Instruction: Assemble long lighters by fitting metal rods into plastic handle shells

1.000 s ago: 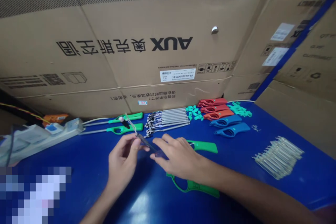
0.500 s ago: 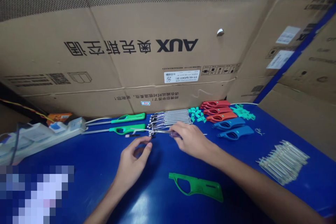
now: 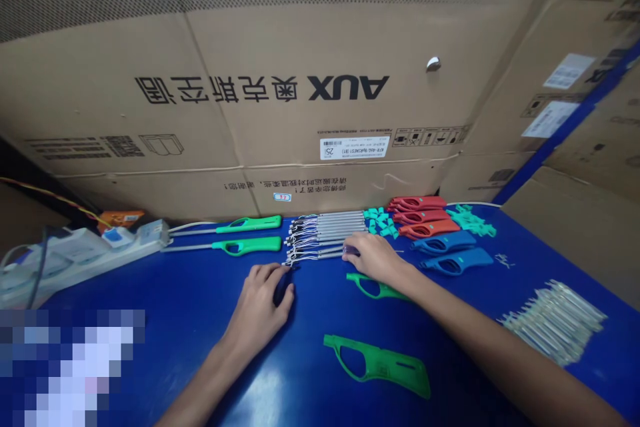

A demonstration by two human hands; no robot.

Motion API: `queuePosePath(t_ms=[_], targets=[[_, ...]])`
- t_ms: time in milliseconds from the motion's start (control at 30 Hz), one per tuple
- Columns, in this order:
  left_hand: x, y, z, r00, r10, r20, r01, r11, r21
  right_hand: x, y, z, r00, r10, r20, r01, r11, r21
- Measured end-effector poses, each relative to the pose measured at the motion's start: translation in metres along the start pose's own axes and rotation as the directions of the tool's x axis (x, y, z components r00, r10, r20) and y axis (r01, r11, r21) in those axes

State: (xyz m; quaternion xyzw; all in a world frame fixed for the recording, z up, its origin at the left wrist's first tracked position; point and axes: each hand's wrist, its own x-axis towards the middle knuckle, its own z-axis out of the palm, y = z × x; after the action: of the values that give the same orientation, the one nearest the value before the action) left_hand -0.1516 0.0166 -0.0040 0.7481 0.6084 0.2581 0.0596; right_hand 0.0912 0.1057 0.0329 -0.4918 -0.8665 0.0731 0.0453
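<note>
**Two bare hands are working among lighter parts on a blue table**

A big cardboard carton printed with AUX is standing ahead of the hands, behind a blue table. Far beyond the left hand, a white power strip is lying at the table's edge. Ahead of that hand, two finished green-handled lighters are lying side by side with their metal tubes pointing toward the strip.

Directly ahead of the gap between the hands, a tight row of metal lighter tubes with fine wires is lying across the table. Beyond the right hand are stacked red handle shells, two blue handle shells and small teal pieces. Clear plastic tubes are lying far to its right.

The left hand is resting half curled over a dark narrow piece, and I cannot tell whether it is gripping it. The right hand is closed forward, its fingertips seeming to pinch a small dark purple piece at the near end of the row. Just below that hand, a green handle shell is lying closest, and a second green handle shell is lying nearer the person.
</note>
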Motion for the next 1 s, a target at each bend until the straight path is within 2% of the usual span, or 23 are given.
queuePosePath(t_ms=[433, 1000], targets=[[-0.0017, -0.0036, 0.0044, 0.994, 0.073, 0.077, -0.075, 0.997, 0.035, 0.0056, -0.0059, 0.0057, 0.998, 0.057, -0.036, -0.059, 0.998, -0.038], [-0.0008, 0.0032, -0.0002, 0.997, 0.056, 0.051, -0.058, 0.998, 0.027, -0.0042, -0.0049, 0.0021, 1.000, 0.017, -0.022, -0.018, 0.999, -0.036]])
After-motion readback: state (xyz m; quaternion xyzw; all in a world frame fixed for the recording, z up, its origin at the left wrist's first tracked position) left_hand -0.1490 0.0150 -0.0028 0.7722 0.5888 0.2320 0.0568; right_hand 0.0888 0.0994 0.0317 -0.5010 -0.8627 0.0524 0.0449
